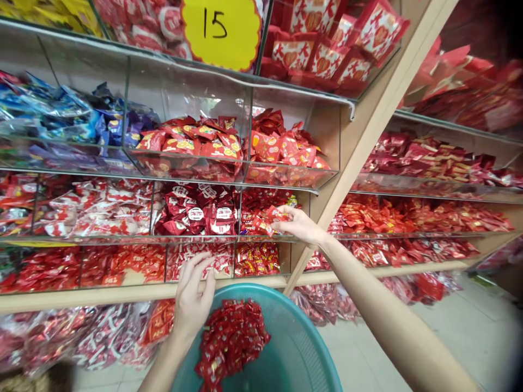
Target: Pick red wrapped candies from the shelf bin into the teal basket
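My right hand (302, 226) reaches to the front of a shelf compartment and pinches a red candy packet (275, 215), perhaps more than one. Behind it lie more red-wrapped candies (257, 198), partly covered by the hand. Over the left rim of a teal plastic basket (322, 348) hovers my left hand (194, 291), its fingers spread and nothing in them. Inside the basket, a heap of small dark red wrapped candies (239, 337) rests toward the left side.
Glass-fronted shelves hold red, white and blue wrapped sweets in compartments. A yellow sign (223, 32) reading 15 hangs at the top. A wooden upright (368, 117) divides the shelves. Bagged candies (110, 332) lie under the bottom board (102, 294), above the tiled floor (359, 354).
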A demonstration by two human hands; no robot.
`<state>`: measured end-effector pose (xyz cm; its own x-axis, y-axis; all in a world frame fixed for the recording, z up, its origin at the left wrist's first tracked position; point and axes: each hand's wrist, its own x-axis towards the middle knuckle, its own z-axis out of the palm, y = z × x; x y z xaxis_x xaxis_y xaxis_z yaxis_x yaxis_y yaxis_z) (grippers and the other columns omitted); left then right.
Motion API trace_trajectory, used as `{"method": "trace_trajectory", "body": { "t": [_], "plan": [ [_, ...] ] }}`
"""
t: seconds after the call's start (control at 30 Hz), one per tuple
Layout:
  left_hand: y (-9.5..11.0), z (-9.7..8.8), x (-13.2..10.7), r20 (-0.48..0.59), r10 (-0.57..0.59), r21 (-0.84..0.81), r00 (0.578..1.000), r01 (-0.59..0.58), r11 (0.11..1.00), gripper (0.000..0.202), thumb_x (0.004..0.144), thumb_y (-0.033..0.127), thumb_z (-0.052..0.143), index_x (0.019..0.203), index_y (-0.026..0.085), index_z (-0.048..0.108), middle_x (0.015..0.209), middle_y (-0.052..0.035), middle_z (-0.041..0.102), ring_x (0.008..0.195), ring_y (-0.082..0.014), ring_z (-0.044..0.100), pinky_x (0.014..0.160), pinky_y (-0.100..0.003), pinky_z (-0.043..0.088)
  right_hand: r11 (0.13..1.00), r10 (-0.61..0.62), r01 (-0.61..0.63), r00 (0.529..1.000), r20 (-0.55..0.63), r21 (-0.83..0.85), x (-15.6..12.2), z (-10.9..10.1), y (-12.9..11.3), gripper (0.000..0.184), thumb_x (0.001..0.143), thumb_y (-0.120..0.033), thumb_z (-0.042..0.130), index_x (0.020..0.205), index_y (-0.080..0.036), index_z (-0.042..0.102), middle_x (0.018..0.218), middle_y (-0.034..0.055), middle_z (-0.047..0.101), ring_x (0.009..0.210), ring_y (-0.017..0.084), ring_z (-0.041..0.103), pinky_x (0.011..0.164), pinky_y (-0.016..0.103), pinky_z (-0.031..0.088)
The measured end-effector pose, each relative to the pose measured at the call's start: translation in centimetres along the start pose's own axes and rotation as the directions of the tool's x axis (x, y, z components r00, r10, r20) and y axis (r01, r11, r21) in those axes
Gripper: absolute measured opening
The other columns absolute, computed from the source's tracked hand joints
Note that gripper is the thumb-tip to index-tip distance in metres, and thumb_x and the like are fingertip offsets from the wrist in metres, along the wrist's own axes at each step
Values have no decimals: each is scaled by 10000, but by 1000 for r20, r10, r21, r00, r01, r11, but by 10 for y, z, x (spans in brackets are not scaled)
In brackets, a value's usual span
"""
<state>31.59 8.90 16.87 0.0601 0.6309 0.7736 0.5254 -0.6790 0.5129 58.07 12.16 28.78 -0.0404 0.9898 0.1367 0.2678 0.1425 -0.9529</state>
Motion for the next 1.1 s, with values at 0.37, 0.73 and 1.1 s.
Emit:
{"method": "trace_trajectory", "body": {
  "t": [0.37, 0.73, 1.1],
  "plan": [
    [18, 9, -14, 711, -103, -195, 696, 335, 922, 413, 844, 332, 546, 1251, 290, 496, 1127, -12, 639, 1057, -162, 584, 955, -326, 455, 914, 143, -241, 944, 298, 325, -79, 82, 99, 328, 606, -304, 767, 847, -203, 569, 805, -46, 612, 723, 108, 571, 735, 248, 446],
    [-16, 45, -68, 828, -209, 56, 520, 296, 954, 200, 822, 278, 538, 1001, 228, 612, 1046, -12, 675, 980, -169, 604, 866, -281, 458, 872, 304, -348, 936, 177, 345, -115, 82, 168, 365, 564, -354, 793, 764, -205, 526, 671, -53, 597, 604, 117, 534, 611, 253, 405],
    [-2, 106, -105, 882, -249, 292, 401, -51, 955, 307, 823, 132, 448, 1093, 137, 593, 1225, -128, 574, 1251, -271, 418, 1093, -448, 254, 910, 354, -352, 935, 34, 219, -143, 51, 178, 391, 663, -473, 715, 832, -181, 517, 664, -6, 651, 567, 112, 498, 528, 236, 316]
  ]
}}
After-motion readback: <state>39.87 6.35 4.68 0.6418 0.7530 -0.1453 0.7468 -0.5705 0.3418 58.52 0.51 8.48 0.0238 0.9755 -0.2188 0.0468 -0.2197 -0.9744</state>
